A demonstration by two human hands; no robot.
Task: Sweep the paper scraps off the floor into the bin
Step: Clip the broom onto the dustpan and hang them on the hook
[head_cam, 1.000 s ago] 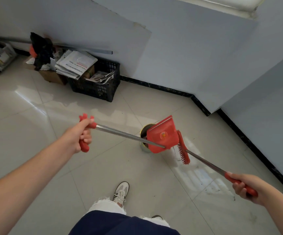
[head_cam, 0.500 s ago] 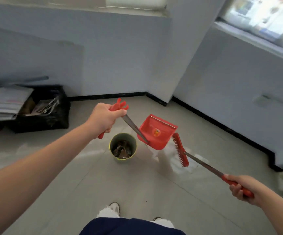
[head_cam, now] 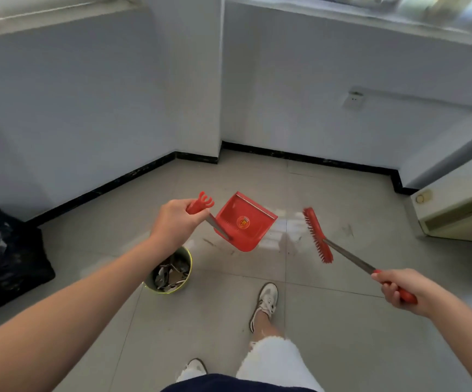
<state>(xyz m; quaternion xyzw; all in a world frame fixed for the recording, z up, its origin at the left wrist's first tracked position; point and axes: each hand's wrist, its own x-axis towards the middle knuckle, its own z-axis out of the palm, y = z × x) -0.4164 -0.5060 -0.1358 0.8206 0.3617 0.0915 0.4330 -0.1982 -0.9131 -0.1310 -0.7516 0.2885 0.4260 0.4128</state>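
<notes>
The red dustpan (head_cam: pixel 244 222) has swung clear of the bin (head_cam: pixel 190 264), and the red brush (head_cam: pixel 318 236) has parted from it to the right. Paper scraps (head_cam: pixel 171 274) lie in the bin beneath the left forearm. The left hand (head_cam: pixel 176 224) grips the dustpan's handle, and the right hand (head_cam: pixel 401 287) grips the brush's.

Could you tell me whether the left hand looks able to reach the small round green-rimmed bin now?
Probably yes: the small round green-rimmed bin sits just under the left forearm, nothing between, though the left hand grips the handle of the red plastic dustpan.
</notes>
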